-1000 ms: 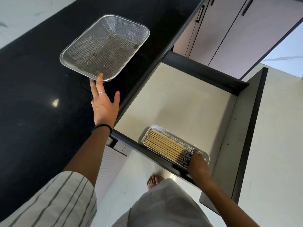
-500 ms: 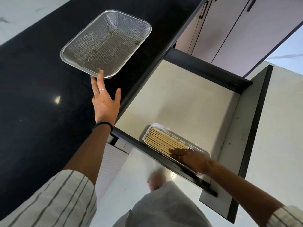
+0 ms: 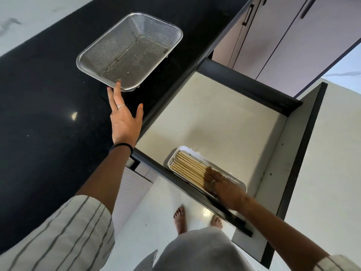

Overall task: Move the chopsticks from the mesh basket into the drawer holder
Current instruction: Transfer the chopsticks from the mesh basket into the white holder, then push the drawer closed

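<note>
Black counter point(image 3: 48, 114): mesh basket point(image 3: 129, 53) rim now being touched by the flat left hand point(image 3: 125, 122); chopsticks point(image 3: 189, 169) being pressed into the holder point(image 3: 181, 149) by the spread right hand point(image 3: 224, 186), now farther along them.

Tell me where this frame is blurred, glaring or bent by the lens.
Head view: the right hand over the chopsticks is smeared by motion blur; the left hand is sharp; a small bright glare spot sits on the black countertop; the wide lens bows the drawer edges and cabinet lines.
</note>
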Motion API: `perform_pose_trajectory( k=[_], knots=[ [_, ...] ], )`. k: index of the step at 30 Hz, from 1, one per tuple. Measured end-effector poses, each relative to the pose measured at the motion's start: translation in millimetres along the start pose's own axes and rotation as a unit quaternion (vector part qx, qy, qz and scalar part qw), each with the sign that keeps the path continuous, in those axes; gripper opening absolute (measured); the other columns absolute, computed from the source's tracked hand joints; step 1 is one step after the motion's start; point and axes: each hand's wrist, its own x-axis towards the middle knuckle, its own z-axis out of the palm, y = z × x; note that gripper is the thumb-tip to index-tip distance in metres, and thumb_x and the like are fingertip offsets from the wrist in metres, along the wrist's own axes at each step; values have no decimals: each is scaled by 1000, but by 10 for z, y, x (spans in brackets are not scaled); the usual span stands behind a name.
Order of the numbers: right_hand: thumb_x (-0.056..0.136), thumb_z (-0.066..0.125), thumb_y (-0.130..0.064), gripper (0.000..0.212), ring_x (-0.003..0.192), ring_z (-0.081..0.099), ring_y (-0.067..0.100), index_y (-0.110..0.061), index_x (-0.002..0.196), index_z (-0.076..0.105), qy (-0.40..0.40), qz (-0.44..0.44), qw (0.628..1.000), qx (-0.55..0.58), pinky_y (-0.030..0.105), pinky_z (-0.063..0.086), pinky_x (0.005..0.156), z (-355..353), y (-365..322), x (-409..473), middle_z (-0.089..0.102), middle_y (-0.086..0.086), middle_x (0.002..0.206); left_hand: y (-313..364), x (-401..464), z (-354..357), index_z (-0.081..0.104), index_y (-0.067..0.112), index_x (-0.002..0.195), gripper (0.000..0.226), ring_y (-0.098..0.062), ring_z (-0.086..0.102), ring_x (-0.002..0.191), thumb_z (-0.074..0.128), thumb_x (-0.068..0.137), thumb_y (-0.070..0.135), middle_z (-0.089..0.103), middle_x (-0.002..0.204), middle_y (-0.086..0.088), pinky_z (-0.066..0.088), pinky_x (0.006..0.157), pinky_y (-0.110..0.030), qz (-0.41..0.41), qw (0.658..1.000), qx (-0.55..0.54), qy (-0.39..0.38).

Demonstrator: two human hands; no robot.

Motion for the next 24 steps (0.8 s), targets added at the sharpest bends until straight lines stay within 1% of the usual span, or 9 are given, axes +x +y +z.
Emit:
perform_pose_trajectory(
  k=[4,6,8,11,13,15,18,22,24],
  knots=[
    [99,42,-36,62,149,4,21,-13,151,18,-12,17,998,67,36,12,122,11,-11,-3,5,6,162,-3,1,18,14,25,150,73,-28,45,129,60,94,20,12,160,-9,41,99,-27,3,1000,-28,5],
    [96,48,-25,60,149,9,21,-11,149,23,1,14,994,112,38,14,122,-35,-15,-24,9,3,161,8,-11,17,12,22,150,75,-25,44,130,61,93,17,12,159,-8,37,96,-16,-12,999,-47,17],
    [91,51,-11,60,147,15,25,-8,147,29,22,9,988,155,40,18,120,-100,26,-56,11,3,161,78,-83,36,11,21,150,78,-25,45,130,62,92,15,12,159,-6,38,97,-16,-44,995,-74,41],
    [94,46,-18,56,146,19,24,-10,147,29,38,-64,991,114,37,20,120,-226,150,-95,13,8,160,279,-333,135,11,13,151,79,-22,38,133,62,91,13,13,158,-8,33,100,-8,-65,991,-87,83],
    [92,46,-12,56,145,23,23,-9,146,33,41,-99,986,129,32,21,119,-324,272,-165,15,9,159,456,-588,242,12,6,150,77,-24,31,137,62,91,10,14,157,-14,26,102,-2,-60,990,-78,98],
    [89,45,-1,57,144,25,23,-9,144,37,55,-113,981,151,32,24,117,-428,402,-258,17,7,159,629,-844,349,12,4,150,76,-29,29,139,61,92,15,15,157,-17,26,108,-11,-60,993,-55,88],
    [86,44,6,56,140,33,24,-9,140,44,83,-136,978,138,30,29,115,-550,668,-421,27,8,155,908,-1236,563,12,8,152,75,-32,22,144,58,95,27,14,158,-18,27,115,-43,-53,998,1,29],
    [89,43,0,45,131,46,23,-10,131,56,110,-144,977,116,27,33,110,-670,1082,-611,47,7,144,1300,-1771,882,10,16,153,75,-25,21,141,52,96,41,2,161,-12,30,112,-53,-37,996,26,-73],
    [93,44,-6,39,129,48,21,-13,128,59,109,-130,978,120,27,32,111,-704,1295,-727,53,6,139,1496,-2053,1035,10,16,153,76,-21,13,146,53,95,41,1,162,-6,28,113,-53,-23,993,31,-113]
  ],
)
